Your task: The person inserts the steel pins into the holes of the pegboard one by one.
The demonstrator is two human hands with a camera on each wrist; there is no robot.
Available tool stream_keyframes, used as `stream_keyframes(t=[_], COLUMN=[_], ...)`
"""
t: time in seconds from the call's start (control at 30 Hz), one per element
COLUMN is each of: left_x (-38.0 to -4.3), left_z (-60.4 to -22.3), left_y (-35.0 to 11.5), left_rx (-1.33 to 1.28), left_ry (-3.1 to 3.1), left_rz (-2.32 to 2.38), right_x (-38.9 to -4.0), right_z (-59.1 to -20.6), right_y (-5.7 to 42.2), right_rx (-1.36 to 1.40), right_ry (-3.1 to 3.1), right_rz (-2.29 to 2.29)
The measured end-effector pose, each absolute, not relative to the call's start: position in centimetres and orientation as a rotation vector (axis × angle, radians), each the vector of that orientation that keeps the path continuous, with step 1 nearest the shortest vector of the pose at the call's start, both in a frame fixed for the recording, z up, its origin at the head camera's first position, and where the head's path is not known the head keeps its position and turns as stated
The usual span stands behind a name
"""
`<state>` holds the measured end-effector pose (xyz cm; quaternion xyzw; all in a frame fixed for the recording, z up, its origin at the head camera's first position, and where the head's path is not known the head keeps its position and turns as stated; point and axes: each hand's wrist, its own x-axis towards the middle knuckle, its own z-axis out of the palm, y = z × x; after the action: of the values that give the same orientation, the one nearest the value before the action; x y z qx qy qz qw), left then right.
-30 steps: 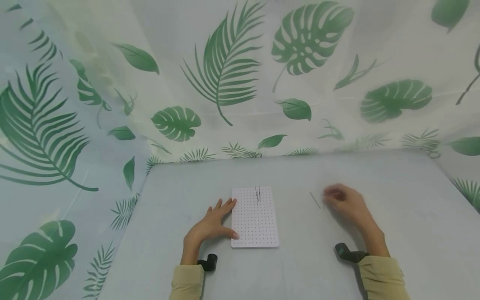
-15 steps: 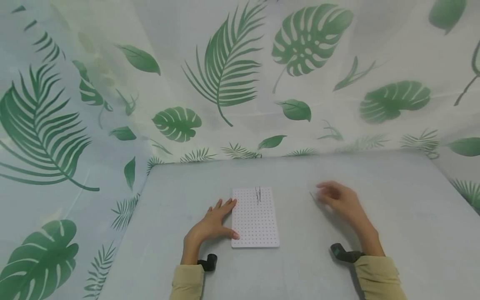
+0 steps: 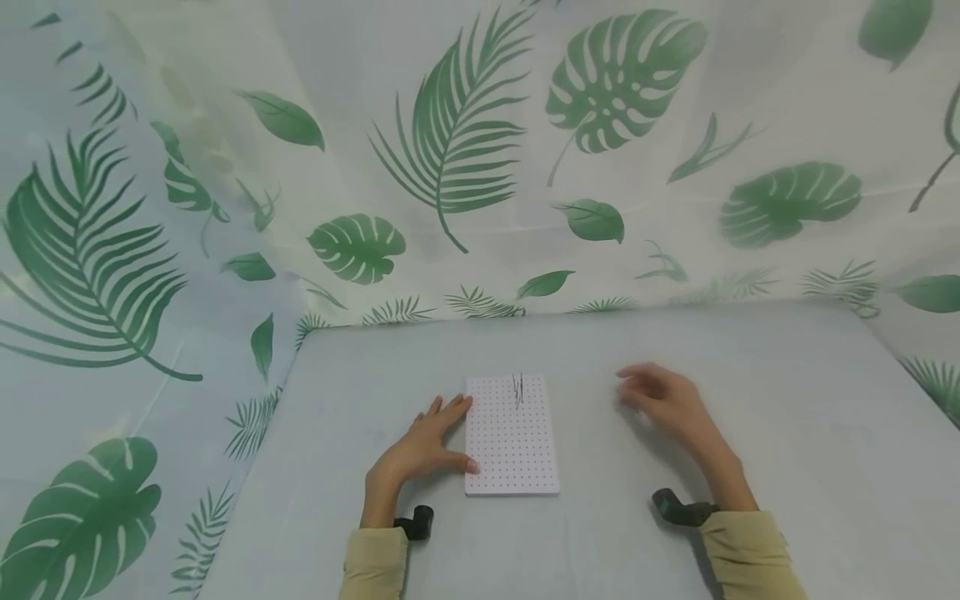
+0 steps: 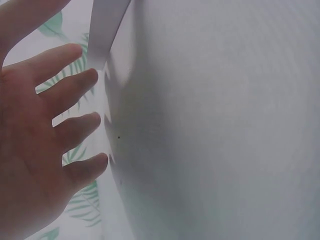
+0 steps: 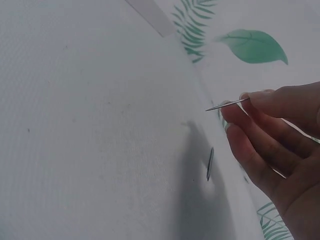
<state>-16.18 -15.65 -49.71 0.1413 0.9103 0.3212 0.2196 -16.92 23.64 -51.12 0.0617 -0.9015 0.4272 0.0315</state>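
Observation:
A white board (image 3: pixel 512 450) with rows of small holes lies on the table. Several thin dark needles (image 3: pixel 518 389) are at its far edge; whether they stand or lie I cannot tell. My left hand (image 3: pixel 416 447) rests its spread fingertips along the board's left edge. In the left wrist view the fingers (image 4: pixel 70 92) are straight, beside the board's side (image 4: pixel 105 35). To the right of the board, my right hand (image 3: pixel 663 404) is held above the table. Its thumb and forefinger pinch a pointed needle (image 5: pixel 227 104). Below, another needle (image 5: pixel 210 164) lies on the table, hidden in the head view.
The pale table (image 3: pixel 600 542) ends at a back wall of white cloth (image 3: pixel 510 267) printed with green leaves. A similar cloth hangs at the left. Both wrists wear black cameras, one at the left (image 3: pixel 422 522) and one at the right (image 3: pixel 675 508).
My right hand has moved left, towards the board, and now covers the needle that lay in sight on the table. The left hand and the board have stayed in place.

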Motion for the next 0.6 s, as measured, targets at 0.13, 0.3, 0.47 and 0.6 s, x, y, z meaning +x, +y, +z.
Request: stream_keyframes(t=[0.13,0.3,0.47,0.6], left_x=[-16.2,-16.2,-16.1,-16.0], left_z=[-49.8,-49.8,-49.7,-49.8], left_y=[-15.7,-15.6,-15.6,-15.6], left_rx=[0.393,0.389,0.383,0.385], left_ry=[2.512,2.514,2.517,2.515], left_rz=[0.900,0.897,0.892,0.890], right_x=[-16.9,-16.8,-16.7,-16.8], right_z=[-51.1,-50.9,-50.6,-50.6], right_y=[23.1,22.1,20.8,20.0], right_rx=[0.199,0.230,0.237,0.189], right_ry=[-2.784,-2.761,-2.732,-2.728], right_rz=[1.314,1.338,1.391,1.376])
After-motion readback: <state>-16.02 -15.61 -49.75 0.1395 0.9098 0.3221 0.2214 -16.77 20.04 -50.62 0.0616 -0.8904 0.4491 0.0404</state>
